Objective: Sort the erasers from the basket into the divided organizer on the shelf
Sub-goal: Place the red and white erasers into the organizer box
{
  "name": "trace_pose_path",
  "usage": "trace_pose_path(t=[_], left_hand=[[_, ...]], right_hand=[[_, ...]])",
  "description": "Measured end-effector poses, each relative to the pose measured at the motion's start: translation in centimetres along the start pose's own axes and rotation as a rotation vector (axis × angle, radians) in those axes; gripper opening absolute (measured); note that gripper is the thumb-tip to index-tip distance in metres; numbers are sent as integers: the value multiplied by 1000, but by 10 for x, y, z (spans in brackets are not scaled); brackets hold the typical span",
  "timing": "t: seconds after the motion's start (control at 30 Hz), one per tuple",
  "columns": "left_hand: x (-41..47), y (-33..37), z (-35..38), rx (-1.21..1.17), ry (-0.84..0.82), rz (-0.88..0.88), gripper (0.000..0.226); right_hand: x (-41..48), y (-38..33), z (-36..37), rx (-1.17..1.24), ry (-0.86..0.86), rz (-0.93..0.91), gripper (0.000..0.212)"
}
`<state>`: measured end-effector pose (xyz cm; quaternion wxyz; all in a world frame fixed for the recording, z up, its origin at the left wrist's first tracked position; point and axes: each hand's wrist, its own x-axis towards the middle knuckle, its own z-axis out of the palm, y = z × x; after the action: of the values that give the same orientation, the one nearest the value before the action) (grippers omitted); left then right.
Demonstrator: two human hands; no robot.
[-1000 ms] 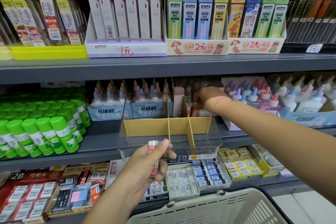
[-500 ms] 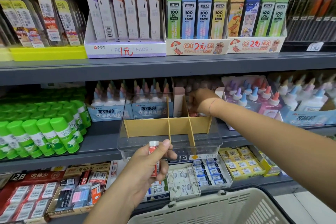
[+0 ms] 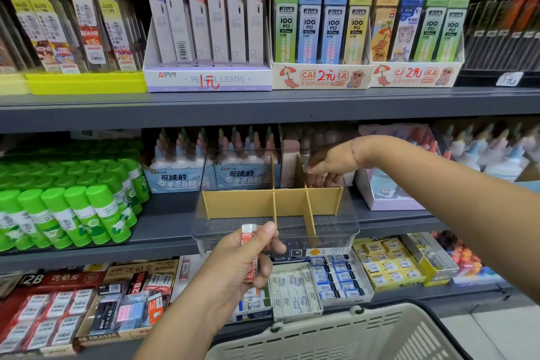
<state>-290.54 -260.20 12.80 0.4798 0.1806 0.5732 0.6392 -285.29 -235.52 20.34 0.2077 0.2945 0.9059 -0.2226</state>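
The eraser (image 3: 249, 245), white with a red sleeve, stands upright in the left hand (image 3: 233, 269), whose thumb and curled fingers pinch it. It is just in front of the front wall of the organizer (image 3: 239, 204). This clear box with tan dividers sits on the middle shelf (image 3: 163, 213) and hangs a little over its front edge. The right hand (image 3: 333, 161) reaches into the back right compartment with its fingers pointing down; I cannot tell if they hold something. On the shelf's left end lie green glue sticks (image 3: 73, 207), and glue bottles (image 3: 204, 161) stand behind the organizer. The upper shelf (image 3: 263, 108) carries a pencil leads box (image 3: 207, 79). Under the middle shelf are boxes of erasers (image 3: 295, 289). A cream basket (image 3: 336, 333) is at the bottom, beside a pale tiled floor (image 3: 496, 327).
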Motion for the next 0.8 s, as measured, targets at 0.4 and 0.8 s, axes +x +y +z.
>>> trace_pose_path(t=[0.4, 0.8], left_hand=[[-1, 2, -2, -2, -2, 9, 26], [-2, 2, -3, 14, -6, 29, 37]], right_hand=[[16, -10, 7, 35, -178, 105, 57], [25, -17, 5, 38, -336, 193, 65]])
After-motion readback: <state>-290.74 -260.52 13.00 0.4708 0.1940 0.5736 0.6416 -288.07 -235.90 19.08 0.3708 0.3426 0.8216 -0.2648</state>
